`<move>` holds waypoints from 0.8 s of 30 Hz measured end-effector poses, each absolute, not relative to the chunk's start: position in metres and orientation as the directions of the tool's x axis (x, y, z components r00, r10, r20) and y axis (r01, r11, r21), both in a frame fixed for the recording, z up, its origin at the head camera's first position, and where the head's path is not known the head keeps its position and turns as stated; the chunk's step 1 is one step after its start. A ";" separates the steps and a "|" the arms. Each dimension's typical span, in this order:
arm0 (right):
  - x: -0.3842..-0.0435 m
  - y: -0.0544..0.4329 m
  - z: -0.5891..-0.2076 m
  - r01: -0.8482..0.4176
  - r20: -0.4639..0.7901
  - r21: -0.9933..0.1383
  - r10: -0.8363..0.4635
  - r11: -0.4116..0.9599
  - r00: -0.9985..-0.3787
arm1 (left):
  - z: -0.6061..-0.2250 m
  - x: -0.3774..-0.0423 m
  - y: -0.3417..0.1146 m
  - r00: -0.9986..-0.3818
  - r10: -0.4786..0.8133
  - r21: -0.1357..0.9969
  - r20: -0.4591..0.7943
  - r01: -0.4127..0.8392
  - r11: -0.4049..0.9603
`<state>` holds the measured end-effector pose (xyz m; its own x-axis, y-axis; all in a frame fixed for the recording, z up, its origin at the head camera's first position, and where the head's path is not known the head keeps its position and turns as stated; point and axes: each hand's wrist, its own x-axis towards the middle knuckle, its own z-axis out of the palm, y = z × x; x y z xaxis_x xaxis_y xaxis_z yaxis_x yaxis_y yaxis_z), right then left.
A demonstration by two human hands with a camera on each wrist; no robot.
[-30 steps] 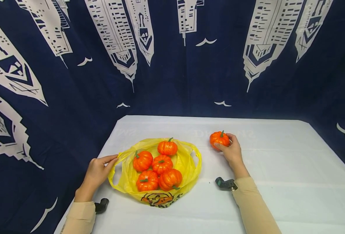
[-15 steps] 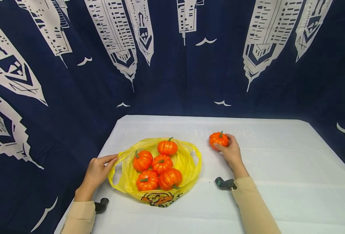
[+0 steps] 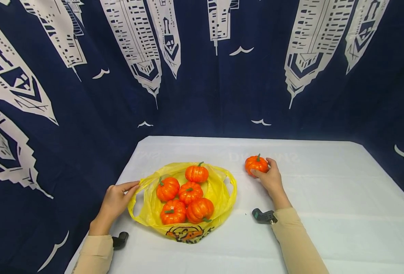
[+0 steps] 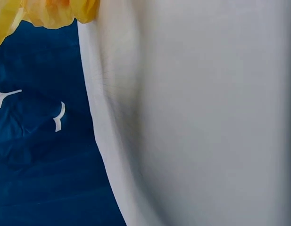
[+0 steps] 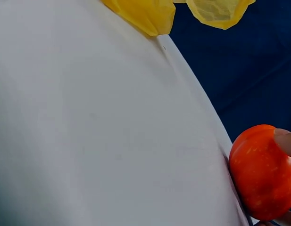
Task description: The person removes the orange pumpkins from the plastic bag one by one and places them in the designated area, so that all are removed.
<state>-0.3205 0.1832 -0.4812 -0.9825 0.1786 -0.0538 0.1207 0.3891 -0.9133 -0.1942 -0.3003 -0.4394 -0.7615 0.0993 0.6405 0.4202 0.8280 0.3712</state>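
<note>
At the left of a white table [image 3: 328, 190], a yellow plastic bag [image 3: 221, 190] holding five orange pumpkins [image 3: 190, 193] lies just right of a person's left hand [image 3: 117, 198], its left rim pinched between thumb and fingers. Farther right, toward the table's far side and apart from the bag, a sixth pumpkin [image 3: 255, 165] sits just left of the right hand [image 3: 272, 178], whose thumb and fingers, spread to its width, grasp it
</note>
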 end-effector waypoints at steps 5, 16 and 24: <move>-0.319 0.185 -0.473 0.134 -0.065 -0.903 0.178 0.409 -0.982 | -0.441 -0.194 -0.300 -0.759 0.100 0.370 0.643 0.422 0.828; -0.301 0.180 -0.430 0.042 0.056 -0.856 0.174 0.515 -0.983 | -0.439 -0.195 -0.298 -0.757 0.102 0.364 0.646 0.423 0.830; -0.286 0.172 -0.403 -0.065 0.102 -0.848 0.040 0.527 -0.994 | -0.442 -0.196 -0.299 -0.755 0.101 0.365 0.647 0.424 0.829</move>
